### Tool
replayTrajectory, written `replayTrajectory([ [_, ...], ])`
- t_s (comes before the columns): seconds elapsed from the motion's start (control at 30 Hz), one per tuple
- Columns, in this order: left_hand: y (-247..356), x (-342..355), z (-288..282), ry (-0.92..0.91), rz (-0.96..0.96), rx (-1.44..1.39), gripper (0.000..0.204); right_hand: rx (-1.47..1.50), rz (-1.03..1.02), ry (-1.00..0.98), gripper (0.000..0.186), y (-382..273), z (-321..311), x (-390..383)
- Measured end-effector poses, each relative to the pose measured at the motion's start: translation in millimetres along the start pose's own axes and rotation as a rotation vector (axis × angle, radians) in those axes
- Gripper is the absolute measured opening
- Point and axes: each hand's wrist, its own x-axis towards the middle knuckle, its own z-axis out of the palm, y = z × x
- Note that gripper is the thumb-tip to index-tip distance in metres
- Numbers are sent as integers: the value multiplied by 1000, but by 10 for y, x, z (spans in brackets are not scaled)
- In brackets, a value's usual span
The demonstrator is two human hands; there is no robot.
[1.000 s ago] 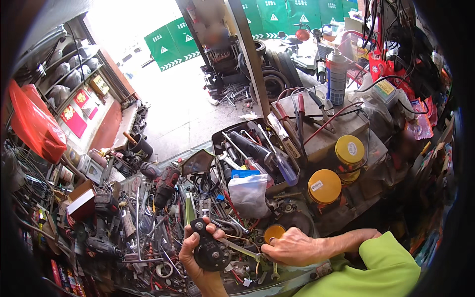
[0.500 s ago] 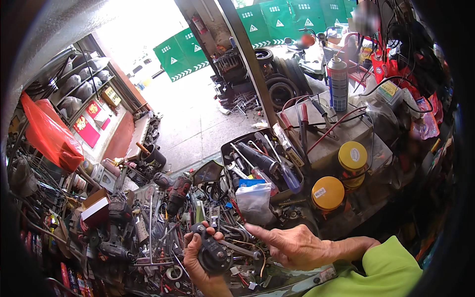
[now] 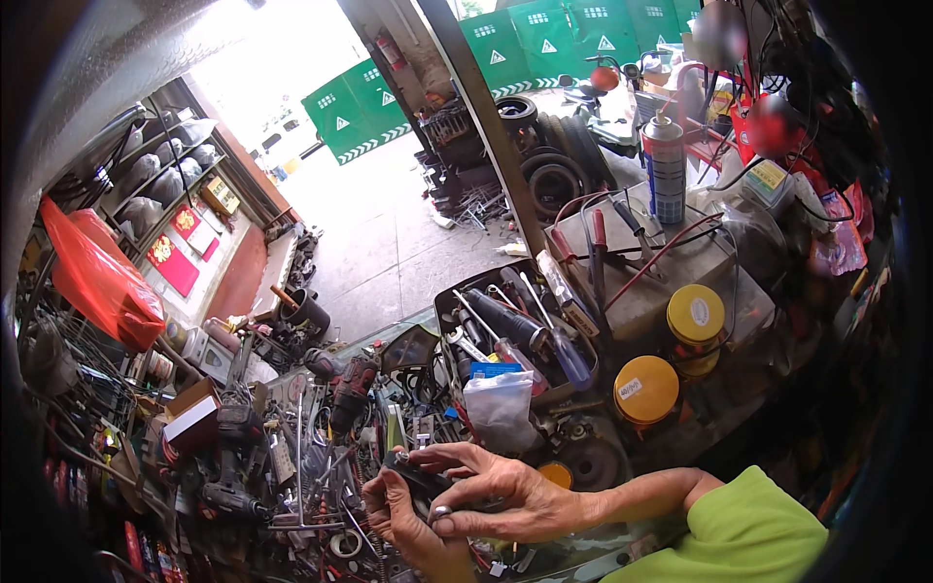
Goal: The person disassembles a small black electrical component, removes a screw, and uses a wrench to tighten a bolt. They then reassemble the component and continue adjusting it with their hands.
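Note:
My left hand (image 3: 397,507) grips a small black part (image 3: 420,481) low in the middle of the view, above a bench heaped with tools. My right hand (image 3: 496,491), coming in from the right in a lime-green sleeve (image 3: 724,534), lies across the same black part with its fingers reaching over the top; a ring shows on one finger. Most of the part is hidden between the two hands.
A black tray (image 3: 515,335) of screwdrivers and wrenches and a small plastic bag (image 3: 499,408) sit just beyond the hands. Two yellow-lidded jars (image 3: 646,389) stand to the right, a spray can (image 3: 667,165) farther back. A drill (image 3: 352,389) and loose tools lie left. A red bag (image 3: 102,282) hangs at far left.
The view has tilted so the hands sit slightly higher. My right hand has moved left onto the black part, now covering it together with the left hand.

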Motion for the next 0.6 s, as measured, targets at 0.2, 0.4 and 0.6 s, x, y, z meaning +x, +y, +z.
replayTrajectory([
  [0.2,-104,-7,249,42,-18,-66,9,-69,-25,137,27,82,-21,-17],
  [0.4,-206,-52,310,-77,140,-77,13,-26,32,272,25,180,-128,-10],
  [0.6,-160,-23,307,-40,100,-31,13,131,66,325,24,158,-257,4],
])
